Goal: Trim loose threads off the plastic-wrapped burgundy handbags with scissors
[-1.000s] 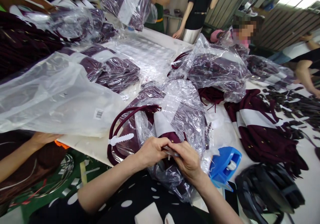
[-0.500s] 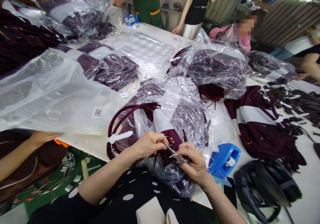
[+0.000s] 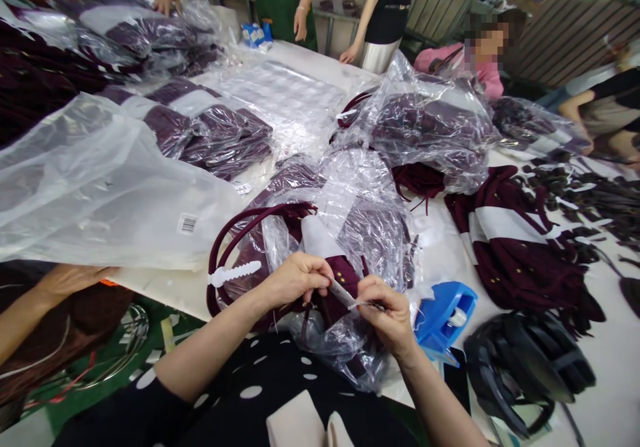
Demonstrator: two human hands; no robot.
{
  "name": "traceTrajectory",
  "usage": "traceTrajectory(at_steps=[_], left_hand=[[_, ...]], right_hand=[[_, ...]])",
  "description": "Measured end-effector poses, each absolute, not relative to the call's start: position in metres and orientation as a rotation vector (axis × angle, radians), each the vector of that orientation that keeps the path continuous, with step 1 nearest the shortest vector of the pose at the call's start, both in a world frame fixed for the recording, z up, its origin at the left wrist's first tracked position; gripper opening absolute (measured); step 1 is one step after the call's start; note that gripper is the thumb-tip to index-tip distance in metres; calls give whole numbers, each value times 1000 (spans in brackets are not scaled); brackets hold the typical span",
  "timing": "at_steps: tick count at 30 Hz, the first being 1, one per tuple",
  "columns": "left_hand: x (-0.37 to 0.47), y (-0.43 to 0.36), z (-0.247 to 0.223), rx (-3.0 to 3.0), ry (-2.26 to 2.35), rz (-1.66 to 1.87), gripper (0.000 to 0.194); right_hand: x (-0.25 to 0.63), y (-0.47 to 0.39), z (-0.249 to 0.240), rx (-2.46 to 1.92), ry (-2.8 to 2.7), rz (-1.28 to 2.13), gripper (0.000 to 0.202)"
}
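Note:
My left hand [image 3: 300, 279] is closed, thumb and fingertips pinching one end of a narrow pale strip [image 3: 343, 294], perhaps plastic or paper. The other end is in the closed fingers of my right hand [image 3: 384, 308], along with something crumpled that I cannot make out. Beneath the strip lies a maroon bag [image 3: 341, 271] with small gold studs, partly inside a clear plastic bag [image 3: 383, 234]. A white paper band [image 3: 317, 236] wraps it. Its looped maroon handles [image 3: 218, 247] stick out on the left, with a ridged white tie [image 3: 234, 273] around them.
At right are a blue tape dispenser [image 3: 445, 320], a black device [image 3: 533, 367] and banded maroon bags [image 3: 510, 234]. Plastic-wrapped bags [image 3: 425, 120] lie farther back. A translucent sheet [image 3: 115, 200] covers the left, near a co-worker's hand [image 3: 70, 280]. Other people stand across the table.
My hands have drawn slightly apart, and more of the pale strip shows between them. Across the table, the person in the green apron has reached onto the wrapped bags at far left.

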State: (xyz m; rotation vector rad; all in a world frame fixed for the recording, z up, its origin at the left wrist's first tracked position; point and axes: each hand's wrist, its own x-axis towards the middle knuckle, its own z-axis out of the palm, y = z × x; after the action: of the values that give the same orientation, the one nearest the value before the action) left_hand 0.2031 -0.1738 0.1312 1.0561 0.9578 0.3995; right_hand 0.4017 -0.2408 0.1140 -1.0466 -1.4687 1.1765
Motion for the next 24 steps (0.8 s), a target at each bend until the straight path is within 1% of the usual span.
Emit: traceTrajectory(at_steps=[6, 8, 11, 15, 19, 22, 24], left_hand=[[208, -167, 127, 992, 1015, 418, 12], [207, -165, 123, 935, 1042, 452, 12], [204, -164, 117, 800, 1053, 539, 16], [199, -165, 122, 579, 1020, 717, 21], [202, -166, 143, 505, 969, 857, 26], [214, -172, 158, 612, 950, 832, 25], [224, -179, 161, 712, 946, 785, 23]], right_hand=[[402, -241, 98, -1021, -1187, 1103, 5], [405, -242, 99, -1063, -1257, 1031, 7], [410, -246, 105, -1178, -1520, 907, 9], [410, -253, 111, -1267, -1701, 817, 12], [400, -257, 115, -1381, -1483, 805, 20], [390, -253, 125, -1365, -1224, 882, 21], [385, -250, 133, -1284, -1025, 994, 30]])
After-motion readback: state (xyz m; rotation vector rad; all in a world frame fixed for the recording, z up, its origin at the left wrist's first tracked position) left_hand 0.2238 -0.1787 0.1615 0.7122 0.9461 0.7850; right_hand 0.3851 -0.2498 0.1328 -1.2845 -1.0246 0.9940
